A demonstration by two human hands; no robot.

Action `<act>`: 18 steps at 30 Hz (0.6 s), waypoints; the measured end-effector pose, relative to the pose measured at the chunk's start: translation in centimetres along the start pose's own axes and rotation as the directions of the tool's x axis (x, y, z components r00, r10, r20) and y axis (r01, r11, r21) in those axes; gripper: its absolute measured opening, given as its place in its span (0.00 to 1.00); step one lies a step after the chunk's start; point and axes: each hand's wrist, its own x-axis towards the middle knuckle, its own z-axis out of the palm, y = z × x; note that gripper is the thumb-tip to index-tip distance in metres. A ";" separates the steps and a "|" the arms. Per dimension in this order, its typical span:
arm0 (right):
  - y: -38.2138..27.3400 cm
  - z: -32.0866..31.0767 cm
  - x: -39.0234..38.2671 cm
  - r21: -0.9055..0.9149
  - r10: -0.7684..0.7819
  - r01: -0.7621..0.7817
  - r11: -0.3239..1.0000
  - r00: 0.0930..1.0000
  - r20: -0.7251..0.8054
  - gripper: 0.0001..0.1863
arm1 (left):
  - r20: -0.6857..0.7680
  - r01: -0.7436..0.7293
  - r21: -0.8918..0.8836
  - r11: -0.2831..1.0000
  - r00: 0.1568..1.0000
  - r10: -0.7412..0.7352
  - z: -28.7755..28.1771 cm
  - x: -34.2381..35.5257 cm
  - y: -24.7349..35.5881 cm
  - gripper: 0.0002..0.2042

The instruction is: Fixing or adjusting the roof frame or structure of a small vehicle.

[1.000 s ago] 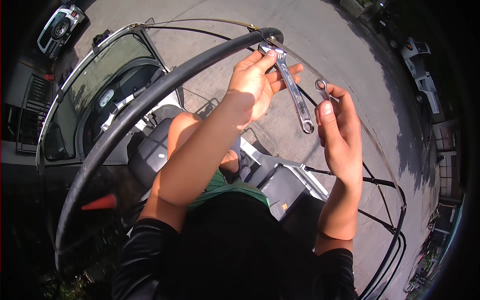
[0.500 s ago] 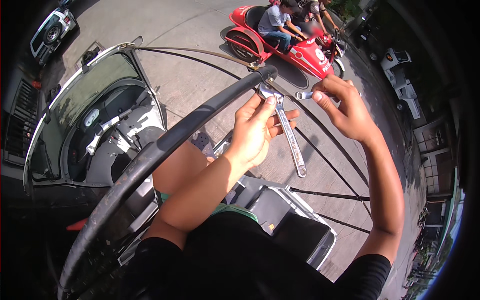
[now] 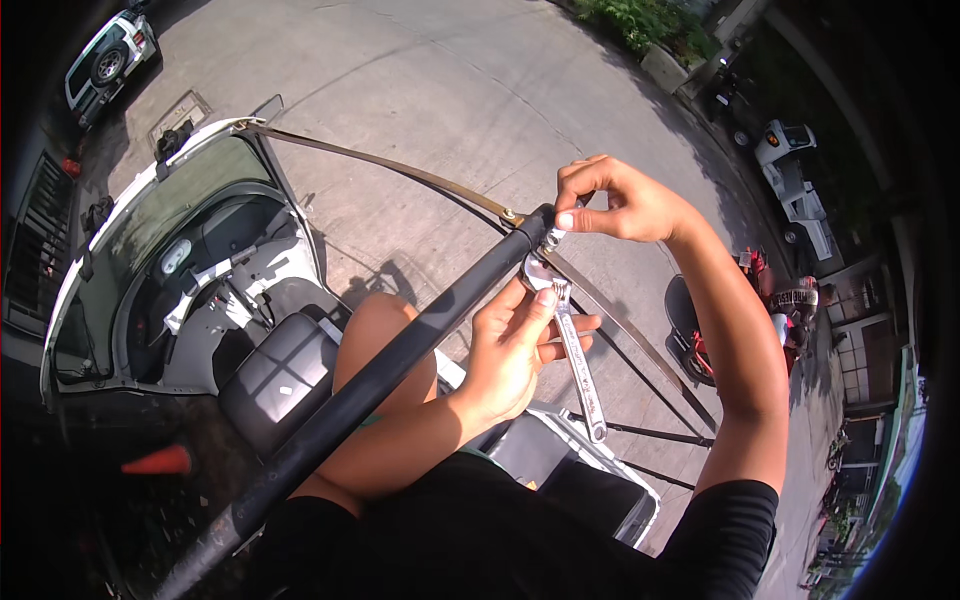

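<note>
My left hand (image 3: 500,355) pinches an adjustable wrench (image 3: 579,372) near its head, with the handle hanging down. Its jaws sit just under the end of a thick black bar (image 3: 410,325), by a small bolt. Above it, my right hand (image 3: 632,208) is closed, thumb against fingers, on a second, smaller wrench (image 3: 556,239). That wrench's ring end touches or nearly touches the fastener at the bar's end; the rest of it is mostly hidden by my fingers. Flat strips, a brown one (image 3: 390,170) and a grey one (image 3: 625,325), meet the bar there.
A small open vehicle's windshield frame (image 3: 165,240) and dark seat (image 3: 285,375) are at left, with an orange cone (image 3: 158,461) below. A dark padded box (image 3: 590,495) lies beneath my arms. A red motorcycle (image 3: 700,355) shows partly behind my right forearm.
My right hand has come left, bringing the smaller wrench to the bar's end. The left hand keeps its grip on the adjustable wrench. The red motorcycle with riders has passed to the right.
</note>
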 end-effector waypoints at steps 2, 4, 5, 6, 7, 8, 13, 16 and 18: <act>0.1 0.0 0.3 0.148 0.038 -0.044 0.988 0.998 0.047 0.12 | 0.003 0.009 -0.004 1.000 1.000 -0.009 -0.1 0.0 0.0 0.13; 0.0 -0.1 0.4 0.150 0.050 -0.056 0.987 0.998 0.042 0.11 | -0.001 0.041 -0.007 0.999 0.999 -0.041 -0.2 0.0 0.1 0.13; 0.0 -0.1 0.5 0.155 0.051 -0.061 0.986 0.997 0.065 0.11 | -0.003 0.051 -0.015 0.999 0.999 -0.051 -0.2 0.0 0.2 0.13; 0.0 -0.2 0.7 0.151 0.051 -0.058 0.987 0.997 0.049 0.11 | 0.016 0.039 -0.030 0.999 0.999 -0.039 -0.2 0.0 0.3 0.13; -0.1 -0.3 0.8 0.143 0.032 -0.044 0.989 0.996 0.082 0.11 | 0.019 0.042 -0.027 0.999 0.999 -0.041 -0.2 0.0 0.3 0.13; -0.1 -0.5 0.9 0.135 0.013 -0.028 0.991 0.993 0.115 0.10 | 0.002 0.064 -0.012 0.998 0.998 -0.064 -0.2 0.0 0.4 0.13; -0.3 -0.8 1.3 0.132 0.038 -0.057 0.990 0.989 0.146 0.09 | 0.032 0.035 -0.037 0.999 0.999 -0.034 -0.2 0.0 0.3 0.14; -0.3 -0.7 1.4 0.128 0.045 -0.062 0.990 0.990 0.135 0.10 | 0.035 0.034 -0.034 0.999 0.999 -0.033 -0.3 -0.1 0.0 0.13; -0.2 -0.6 1.3 0.141 0.014 -0.032 0.990 0.992 0.128 0.10 | 0.041 0.015 -0.023 1.000 0.999 -0.014 -0.3 -0.1 -0.1 0.12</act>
